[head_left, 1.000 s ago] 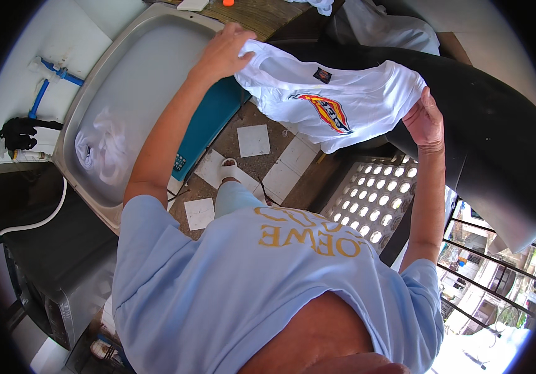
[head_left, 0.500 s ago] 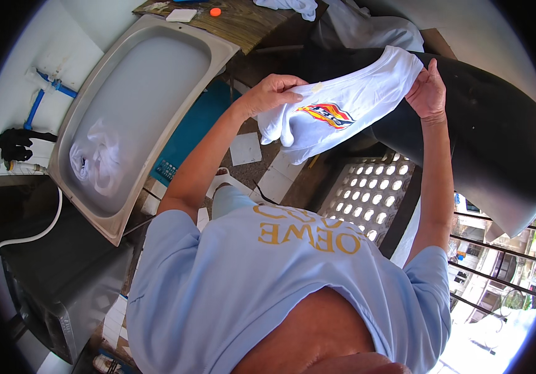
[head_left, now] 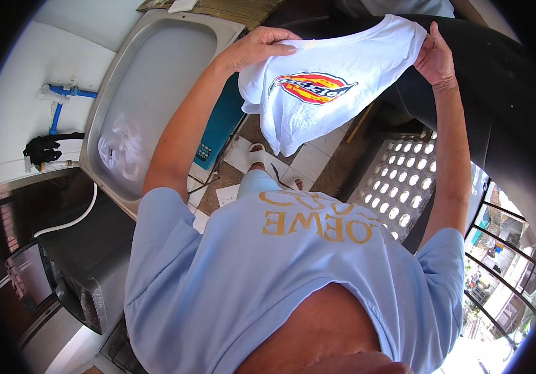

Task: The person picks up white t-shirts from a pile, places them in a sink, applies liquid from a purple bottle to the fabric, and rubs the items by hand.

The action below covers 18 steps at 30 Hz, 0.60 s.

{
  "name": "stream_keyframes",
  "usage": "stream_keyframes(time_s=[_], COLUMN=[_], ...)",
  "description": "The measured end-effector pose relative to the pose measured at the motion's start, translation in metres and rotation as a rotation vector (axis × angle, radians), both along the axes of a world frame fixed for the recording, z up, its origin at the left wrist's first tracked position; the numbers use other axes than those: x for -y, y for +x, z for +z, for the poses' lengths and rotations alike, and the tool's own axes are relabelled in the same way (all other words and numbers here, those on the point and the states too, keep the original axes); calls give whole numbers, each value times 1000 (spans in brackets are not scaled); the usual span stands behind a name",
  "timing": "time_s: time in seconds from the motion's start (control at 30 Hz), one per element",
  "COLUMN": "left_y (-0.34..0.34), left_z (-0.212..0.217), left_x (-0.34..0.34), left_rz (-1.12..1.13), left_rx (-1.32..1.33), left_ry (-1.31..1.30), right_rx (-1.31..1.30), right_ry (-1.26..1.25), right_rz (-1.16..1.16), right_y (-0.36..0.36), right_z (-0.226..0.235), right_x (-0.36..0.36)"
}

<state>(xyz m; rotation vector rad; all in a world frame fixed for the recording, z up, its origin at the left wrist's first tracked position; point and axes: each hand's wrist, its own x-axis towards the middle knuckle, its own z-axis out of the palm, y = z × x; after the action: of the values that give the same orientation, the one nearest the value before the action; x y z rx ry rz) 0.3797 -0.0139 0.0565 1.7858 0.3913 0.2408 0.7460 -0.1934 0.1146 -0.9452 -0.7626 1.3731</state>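
Note:
A white T-shirt [head_left: 336, 68] with a red, yellow and blue print hangs spread between my two hands in front of my chest. My left hand [head_left: 261, 47] grips its top edge on the left, fingers curled over the cloth. My right hand [head_left: 435, 57] pinches the top right corner. The shirt's lower part droops freely above the tiled floor [head_left: 308, 161]. Below it I see my foot in a white sandal [head_left: 256, 156].
A grey metal sink basin [head_left: 156, 75] with a crumpled clear plastic bag [head_left: 121, 146] stands at my left, blue pipes [head_left: 62, 100] on the wall beside it. A large black tub [head_left: 504, 106] is at my right, a perforated white block [head_left: 398, 181] below it, and a teal box [head_left: 218, 131] beside the sink.
My left hand has drawn the shirt's left edge in toward the right, so the shirt hangs narrower. Both hands with the shirt now sit higher in the picture.

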Motion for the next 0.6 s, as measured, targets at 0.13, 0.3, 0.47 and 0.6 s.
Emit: stream_keyframes(time_s=[0.13,0.3,0.47,0.6], left_y=[2,3,6,10], left_z=[-4,0,-1,5], left_x=[-8,-9,-19,-35], left_rz=[23,39,73,33], left_rx=[10,-69,-27,-26], left_ry=[9,-2,-54,-59], right_rx=[-48,-47,4,120], right_ry=[25,-1,-53,-151], right_rz=[40,-60,-165,-296], right_y=[2,-4,2,7], right_z=[-10,-19,-33,-37], right_x=[-3,-9,-18,-29])
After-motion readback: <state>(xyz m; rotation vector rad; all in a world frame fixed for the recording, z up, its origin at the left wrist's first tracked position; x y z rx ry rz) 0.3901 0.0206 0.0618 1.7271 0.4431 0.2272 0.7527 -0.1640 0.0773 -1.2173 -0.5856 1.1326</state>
